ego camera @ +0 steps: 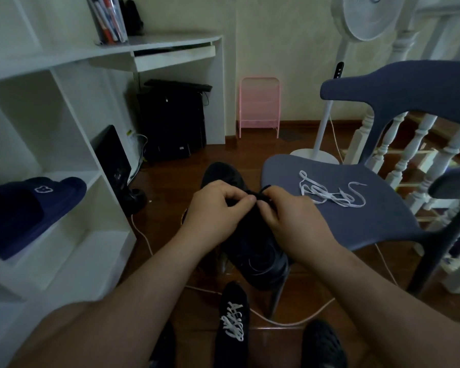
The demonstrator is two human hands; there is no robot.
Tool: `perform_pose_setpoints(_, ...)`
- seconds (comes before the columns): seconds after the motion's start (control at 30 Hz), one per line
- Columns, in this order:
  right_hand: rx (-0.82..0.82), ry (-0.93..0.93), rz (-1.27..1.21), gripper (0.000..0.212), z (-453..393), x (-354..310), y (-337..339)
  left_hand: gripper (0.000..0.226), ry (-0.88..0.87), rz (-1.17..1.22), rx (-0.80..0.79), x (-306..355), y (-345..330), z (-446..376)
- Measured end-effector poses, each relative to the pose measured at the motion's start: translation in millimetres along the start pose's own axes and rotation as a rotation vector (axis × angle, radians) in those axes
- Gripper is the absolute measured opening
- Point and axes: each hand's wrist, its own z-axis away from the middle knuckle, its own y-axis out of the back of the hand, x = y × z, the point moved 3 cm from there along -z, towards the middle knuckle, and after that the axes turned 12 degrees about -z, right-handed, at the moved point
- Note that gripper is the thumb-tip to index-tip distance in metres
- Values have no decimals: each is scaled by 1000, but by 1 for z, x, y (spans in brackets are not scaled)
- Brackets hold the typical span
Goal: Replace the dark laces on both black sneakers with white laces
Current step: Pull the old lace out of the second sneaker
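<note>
1. The left hand and right hand meet, fingertips pinching the dark lace on a black sneaker held between them.
2. The sneaker's long axis runs away from the person, heel nearest; both hands are equally near.
3. A loose, flat white lace lies tangled on the smooth blue chair, just right of the right hand.
4. Below, on the wooden floor, the other black sneaker already wears white lacing.

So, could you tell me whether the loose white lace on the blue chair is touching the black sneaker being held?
Apart. The head view shows the white lace lying on the chair seat, with bare seat between it and the sneaker.
</note>
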Motion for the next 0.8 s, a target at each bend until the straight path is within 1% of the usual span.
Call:
perform_pose_setpoints(0.03,-7,2,-3,22,0,0,0,22,7,3,-19,0,1,-1)
perform_pose_setpoints(0.07,-10,1,-12,21,-1,0,0,27,11,60,-60,0,1,-1)
perform_pose_setpoints(0.1,-5,-3,-23,21,-2,2,2,29,7,194,-119,0,3,-1)
perform_pose_setpoints(0.17,29,-28,-52,20,-4,7,8,23,-43,558,-253,0,7,0)
perform_pose_setpoints(0.2,48,-41,-66,19,-5,9,11,17,-64,685,-298,-1,12,0)
perform_pose_setpoints(0.23,63,-44,-68,19,-5,10,13,12,-90,727,-317,-2,17,0)
perform_pose_setpoints(0.27,74,-36,-58,19,-4,9,14,13,-117,686,-306,-5,19,-2)
perform_pose_setpoints(0.33,83,-6,-24,18,-2,7,12,21,-160,396,-195,-10,14,-4)
perform_pose_setpoints(0.37,80,4,-11,18,-2,5,10,22,-131,255,-145,-11,10,-4)
perform_pose_setpoints(0.4,71,11,-2,20,-1,4,8,22,-88,163,-102,-9,7,-2)
perform_pose_setpoints(0.47,51,17,16,27,-1,2,4,20,-77,54,-60,-2,0,1)
perform_pose_setpoints(0.53,42,17,15,33,-1,1,3,13,-80,38,-35,1,-2,3)
perform_pose_setpoints(0.57,41,18,15,32,-1,2,3,10,-77,41,-23,2,-2,4)
perform_pose_setpoints(0.67,33,34,35,27,-3,3,2,20,-89,67,8,0,-1,1)
perform_pose_setpoints(0.73,49,27,21,25,-4,7,4,24,-163,131,-30,0,4,0)
perform_pose_setpoints(0.8,80,-14,-21,24,-5,14,8,21,-268,203,-139,0,13,1)
